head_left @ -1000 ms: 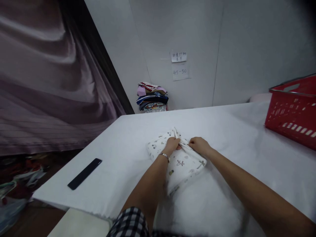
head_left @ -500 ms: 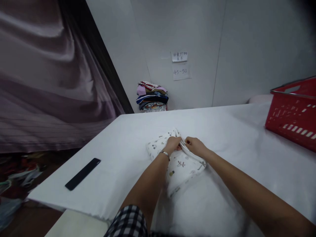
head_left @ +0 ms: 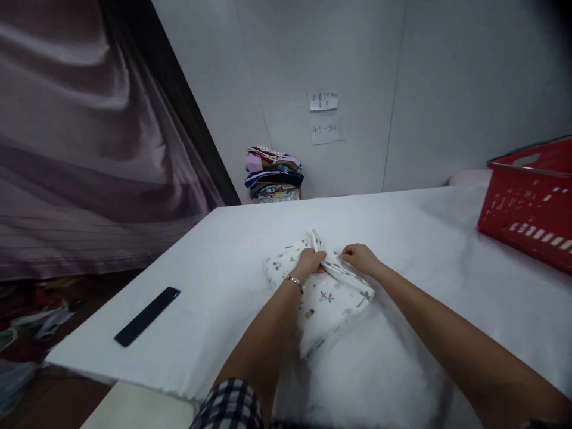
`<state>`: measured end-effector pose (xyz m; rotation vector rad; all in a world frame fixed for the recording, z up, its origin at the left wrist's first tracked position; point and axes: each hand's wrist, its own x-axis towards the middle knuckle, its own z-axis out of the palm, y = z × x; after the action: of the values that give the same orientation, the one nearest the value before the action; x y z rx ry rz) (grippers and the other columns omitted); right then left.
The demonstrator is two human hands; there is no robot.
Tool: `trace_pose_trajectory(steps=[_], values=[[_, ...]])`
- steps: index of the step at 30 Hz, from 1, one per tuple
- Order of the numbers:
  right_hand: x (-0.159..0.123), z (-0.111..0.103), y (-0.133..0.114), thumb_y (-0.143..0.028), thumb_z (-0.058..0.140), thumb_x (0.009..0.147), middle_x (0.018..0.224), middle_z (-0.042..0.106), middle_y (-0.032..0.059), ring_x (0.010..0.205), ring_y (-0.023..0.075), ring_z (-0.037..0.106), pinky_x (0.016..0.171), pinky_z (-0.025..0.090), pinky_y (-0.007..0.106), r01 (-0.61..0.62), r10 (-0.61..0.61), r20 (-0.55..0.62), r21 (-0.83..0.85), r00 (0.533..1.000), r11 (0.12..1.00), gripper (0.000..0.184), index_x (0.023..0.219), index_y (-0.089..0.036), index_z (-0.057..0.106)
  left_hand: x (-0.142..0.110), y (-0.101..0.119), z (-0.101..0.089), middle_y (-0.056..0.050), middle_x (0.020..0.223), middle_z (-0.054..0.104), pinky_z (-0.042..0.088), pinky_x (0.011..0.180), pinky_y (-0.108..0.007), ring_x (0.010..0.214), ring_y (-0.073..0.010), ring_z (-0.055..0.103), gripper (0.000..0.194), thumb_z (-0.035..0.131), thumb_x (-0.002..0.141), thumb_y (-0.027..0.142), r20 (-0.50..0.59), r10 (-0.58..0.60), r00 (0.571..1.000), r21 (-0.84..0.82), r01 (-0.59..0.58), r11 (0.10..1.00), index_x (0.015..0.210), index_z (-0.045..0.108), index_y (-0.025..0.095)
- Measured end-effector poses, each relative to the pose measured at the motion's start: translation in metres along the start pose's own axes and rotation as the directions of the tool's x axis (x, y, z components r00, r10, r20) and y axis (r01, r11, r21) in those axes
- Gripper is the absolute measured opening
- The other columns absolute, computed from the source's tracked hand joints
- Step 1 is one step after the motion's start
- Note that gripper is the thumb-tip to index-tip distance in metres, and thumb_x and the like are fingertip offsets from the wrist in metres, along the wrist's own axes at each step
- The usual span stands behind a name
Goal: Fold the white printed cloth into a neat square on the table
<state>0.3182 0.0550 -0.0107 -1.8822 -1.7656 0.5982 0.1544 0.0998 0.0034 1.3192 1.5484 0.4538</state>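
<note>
A white cloth printed with small plants and other motifs lies bunched and folded in front of me on the table. My left hand, with a bracelet at the wrist, is closed on a gathered fold near its far end. Just to the right, my right hand is pinched at the cloth's far right edge, where a small bit of fabric shows by the fingertips. Nearer to me, a fluffy white mass lies below the cloth, between my forearms; what it is I cannot make out.
On the white-covered table a flat black phone-like slab lies at left. A red plastic basket stands at right. Folded textiles are stacked by the far edge against the wall. A mauve curtain hangs at left.
My right hand has moved slightly right and away from the left hand, widening the gap between them. The upper fold of the cloth has spread and shifted a little.
</note>
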Motion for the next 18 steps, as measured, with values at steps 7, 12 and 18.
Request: trace_pose_trajectory(steps=[7,12,18], values=[[0.001,0.013,-0.007,-0.029,0.059,0.070,0.079,0.066,0.0047,0.072,0.0172,0.056,0.058,0.034,0.025,-0.052,0.053,0.010,-0.091,0.999,0.994,0.013,0.076,-0.020,0.065,-0.001,-0.002,0.001,-0.005,0.074,0.064,0.051,0.054,-0.020,0.060,-0.0138,0.062,0.016,0.058,0.071,0.023,-0.004,0.014,1.000,-0.021,-0.014,1.000,0.082,0.056,0.012],[0.001,0.015,-0.010,-0.023,0.052,0.074,0.077,0.064,0.0033,0.072,0.0155,0.054,0.060,0.035,0.024,0.033,-0.033,-0.018,-0.021,0.999,0.999,0.012,0.076,-0.019,0.063,-0.001,-0.003,0.001,-0.005,0.072,0.064,0.051,0.055,-0.020,0.061,-0.0139,0.062,0.016,0.058,0.072,0.023,0.001,0.018,1.000,-0.041,-0.018,0.999,0.083,0.057,0.012],[-0.001,0.020,-0.022,-0.023,0.049,0.078,0.078,0.066,0.0004,0.073,0.0133,0.057,0.065,0.040,0.021,0.170,-0.178,0.036,0.156,0.983,0.973,0.018,0.082,-0.017,0.065,-0.001,0.000,0.000,-0.003,0.065,0.061,0.051,0.055,-0.021,0.054,-0.0121,0.059,0.017,0.057,0.074,0.026,0.004,0.002,1.000,-0.061,-0.002,0.998,0.082,0.058,0.011]])
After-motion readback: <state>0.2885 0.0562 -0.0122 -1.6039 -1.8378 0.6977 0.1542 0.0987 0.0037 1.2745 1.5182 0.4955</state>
